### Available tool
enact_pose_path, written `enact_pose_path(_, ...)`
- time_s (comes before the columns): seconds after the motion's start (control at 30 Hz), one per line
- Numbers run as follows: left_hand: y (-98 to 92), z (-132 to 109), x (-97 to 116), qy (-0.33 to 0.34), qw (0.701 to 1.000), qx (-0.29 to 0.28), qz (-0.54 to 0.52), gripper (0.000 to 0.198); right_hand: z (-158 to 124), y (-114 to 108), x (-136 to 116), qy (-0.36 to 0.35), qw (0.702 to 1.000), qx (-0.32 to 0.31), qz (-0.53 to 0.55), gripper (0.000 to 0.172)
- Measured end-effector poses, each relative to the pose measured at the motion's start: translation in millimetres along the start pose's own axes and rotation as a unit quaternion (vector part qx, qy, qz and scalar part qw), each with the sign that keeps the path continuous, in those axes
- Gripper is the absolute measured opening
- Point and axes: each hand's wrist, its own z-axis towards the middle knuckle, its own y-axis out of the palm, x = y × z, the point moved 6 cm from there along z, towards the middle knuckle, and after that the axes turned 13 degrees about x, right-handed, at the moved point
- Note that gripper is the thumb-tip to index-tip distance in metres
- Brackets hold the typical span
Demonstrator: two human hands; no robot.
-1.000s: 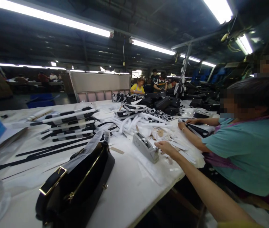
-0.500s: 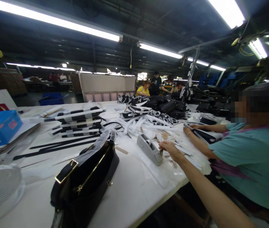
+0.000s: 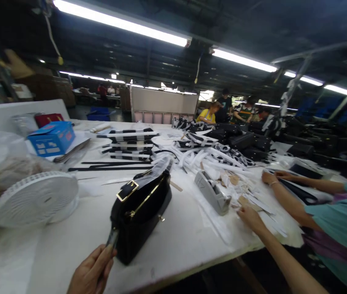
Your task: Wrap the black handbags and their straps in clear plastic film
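A black handbag with gold clasp and trim lies on the white table in front of me. My left hand is at the bottom edge, fingers pinched on a thin grey strip at the bag's near end. My right hand rests with curled fingers on paper scraps just right of a grey tape dispenser. What those fingers hold is hidden.
A white fan lies at the left, with a blue box behind it. Black straps wrapped in white and piled black bags fill the far table. A co-worker in a teal shirt works at the right.
The view swung left and down. My left hand came into view at the bag's near end. My right hand drew back from the tape dispenser toward the table's edge.
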Motion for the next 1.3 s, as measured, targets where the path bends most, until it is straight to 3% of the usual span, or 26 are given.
enact_pose_path(0.1,5.4,-5.8,-2.2,-0.029,0.998,-0.049,-0.033,0.058,-21.1,12.5,-4.3,-0.012,0.999,-0.051,0.002,0.028)
enact_pose_path(0.2,11.4,-4.0,-1.6,-0.018,0.995,-0.089,-0.038,0.054,-65.3,51.4,-33.9,-0.017,0.98,-0.159,0.116,0.031)
enact_pose_path(0.27,12.9,-0.3,-5.0,-0.012,0.995,-0.094,-0.043,0.051,-116.6,84.3,-71.6,-0.034,0.948,-0.276,0.153,0.033)
enact_pose_path(0.33,13.2,2.1,-9.1,-0.001,0.994,-0.099,-0.045,0.048,-173.8,110.4,-119.9,-0.066,0.913,-0.354,0.19,0.033)
enact_pose_path(0.43,9.7,2.1,-7.6,0.041,0.994,-0.101,-0.017,0.041,-246.4,142.6,-186.6,-0.077,0.868,-0.427,0.242,0.037)
enact_pose_path(0.53,2.4,-0.4,3.9,0.096,0.99,-0.092,0.039,0.033,-286.7,168.7,-225.3,-0.071,0.849,-0.445,0.277,0.038)
enact_pose_path(0.63,-3.3,-2.2,14.1,0.129,0.986,-0.088,0.065,0.032,-300.7,189.5,-232.2,-0.059,0.86,-0.415,0.291,0.039)
enact_pose_path(0.8,-6.6,-2.3,17.1,0.179,0.975,-0.086,0.094,0.028,-300.6,209.8,-213.3,-0.009,0.902,-0.307,0.304,0.044)
enact_pose_path(1.0,-9.5,-6.2,19.3,0.225,0.962,-0.106,0.111,0.024,-300.0,214.5,-206.7,0.027,0.898,-0.284,0.334,0.043)
enact_pose_path(1.17,-10.5,-6.7,18.8,0.143,0.977,-0.153,0.025,0.031,-292.1,208.5,-213.9,0.001,0.901,-0.335,0.278,0.043)
enact_pose_path(1.3,-6.5,-4.2,10.9,0.032,0.981,-0.181,-0.061,0.037,-293.3,203.6,-221.7,-0.034,0.871,-0.419,0.256,0.036)
